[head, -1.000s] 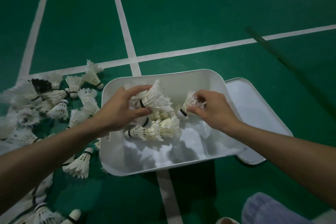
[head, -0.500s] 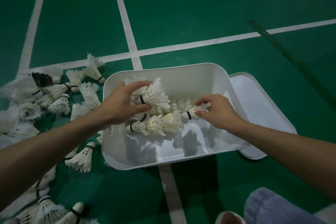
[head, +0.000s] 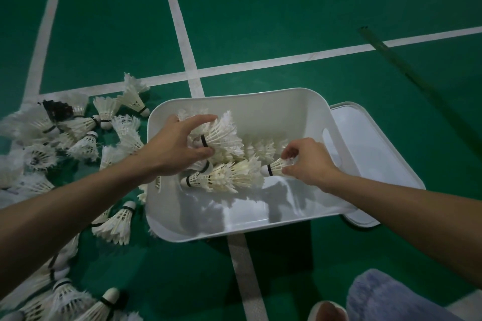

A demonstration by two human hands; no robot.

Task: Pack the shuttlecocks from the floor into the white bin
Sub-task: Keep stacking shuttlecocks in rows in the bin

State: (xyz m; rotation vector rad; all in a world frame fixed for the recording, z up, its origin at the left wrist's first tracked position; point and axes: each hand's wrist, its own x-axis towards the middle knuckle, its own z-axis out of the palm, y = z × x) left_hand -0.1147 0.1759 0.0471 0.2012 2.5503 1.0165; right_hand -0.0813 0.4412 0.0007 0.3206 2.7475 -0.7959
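Shuttlecocks (head: 229, 177) stacked in rows inside white bin (head: 260, 221), toward far-left part. Left hand (head: 177, 148) over bin, fingers curled around feathered shuttlecock bunch (head: 221, 135). Right hand (head: 310, 161) pinching single shuttlecock (head: 276, 167) by skirt, cork pointing left, just beside lower row. Loose shuttlecocks (head: 86, 143) scattered on green floor (head: 287, 8) left of bin. White lid (head: 375, 154) flat, touching bin's right side.

Smooth glossy plastic white bin (head: 260, 104), feathered shuttlecocks (head: 221, 177), matt green floor (head: 287, 8), fuzzy cloth (head: 386, 297)
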